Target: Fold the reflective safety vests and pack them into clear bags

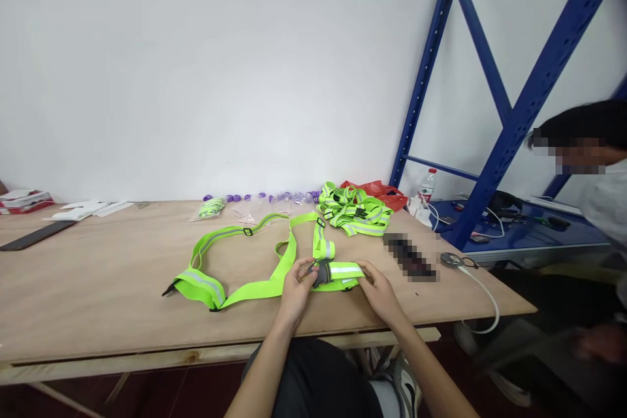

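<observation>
A lime-green reflective strap vest [259,289] with grey-silver stripes lies spread in loops on the wooden table. At its near right end is a dark plastic buckle [322,273]. My left hand [296,286] pinches that buckle between thumb and fingers. My right hand [377,289] grips the doubled end of the striped strap [345,270], just right of the buckle. Another dark buckle end [169,289] sticks out at the vest's left side. Black slide adjusters [247,231] sit on the upper straps.
Behind the vest lie a heap of green straps [360,212], a red plastic bag [386,194], a bagged strap bundle [210,208] and several purple-capped items [279,198]. A round device [451,260] with a white cable sits right. A blue rack [509,124] and a person [605,196] are beyond.
</observation>
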Demonstrator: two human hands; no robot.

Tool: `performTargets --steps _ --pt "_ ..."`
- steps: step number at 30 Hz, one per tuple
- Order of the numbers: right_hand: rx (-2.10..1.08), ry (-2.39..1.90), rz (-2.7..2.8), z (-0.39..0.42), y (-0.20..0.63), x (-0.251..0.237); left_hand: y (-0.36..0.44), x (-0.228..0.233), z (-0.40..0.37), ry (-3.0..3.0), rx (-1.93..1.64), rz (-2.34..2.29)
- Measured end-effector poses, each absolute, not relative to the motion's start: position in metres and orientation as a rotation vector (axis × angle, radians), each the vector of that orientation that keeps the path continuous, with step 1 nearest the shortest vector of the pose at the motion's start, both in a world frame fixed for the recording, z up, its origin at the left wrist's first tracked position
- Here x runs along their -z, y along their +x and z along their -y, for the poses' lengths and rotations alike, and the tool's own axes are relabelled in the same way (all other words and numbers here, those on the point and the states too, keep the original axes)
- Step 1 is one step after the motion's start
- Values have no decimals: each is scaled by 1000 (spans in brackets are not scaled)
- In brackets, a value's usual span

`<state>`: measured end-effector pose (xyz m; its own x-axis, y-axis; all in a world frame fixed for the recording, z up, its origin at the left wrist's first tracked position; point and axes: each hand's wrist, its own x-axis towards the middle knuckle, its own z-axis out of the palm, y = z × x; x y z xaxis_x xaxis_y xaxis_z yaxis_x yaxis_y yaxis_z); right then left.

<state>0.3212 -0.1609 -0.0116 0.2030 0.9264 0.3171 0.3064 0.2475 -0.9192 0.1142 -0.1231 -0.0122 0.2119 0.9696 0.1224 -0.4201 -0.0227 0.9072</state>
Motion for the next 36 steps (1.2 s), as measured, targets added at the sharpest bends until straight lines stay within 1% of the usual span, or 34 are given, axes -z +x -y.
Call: performTargets --steps 4,8,12,14,19,23,28,31,36 --pt "-644 -1291 1234 161 327 11 118 16 126 1236 -1365 -742" --pt "-621 -1299 1199 160 333 12 120 21 129 1348 -1341 -777" --pt "-602 -1320 1351 159 340 13 117 25 125 1369 -1332 -857" --pt "-519 -1357 1494 159 345 13 116 26 124 1342 -1333 -855" --pt "-174 -1501 1872 163 363 15 117 21 127 1254 -1256 -852" --pt "-72 -1602 1935 164 379 16 118 15 131 1261 -1190 -992" --pt "-187 -1627 1842 167 390 17 118 10 132 1426 -1133 -1218" --pt "-287 -1595 1794 170 389 15 117 9 131 1525 -1123 -1274" --pt "-591 -1478 1686 175 389 7 114 7 130 1581 -1127 -1294"
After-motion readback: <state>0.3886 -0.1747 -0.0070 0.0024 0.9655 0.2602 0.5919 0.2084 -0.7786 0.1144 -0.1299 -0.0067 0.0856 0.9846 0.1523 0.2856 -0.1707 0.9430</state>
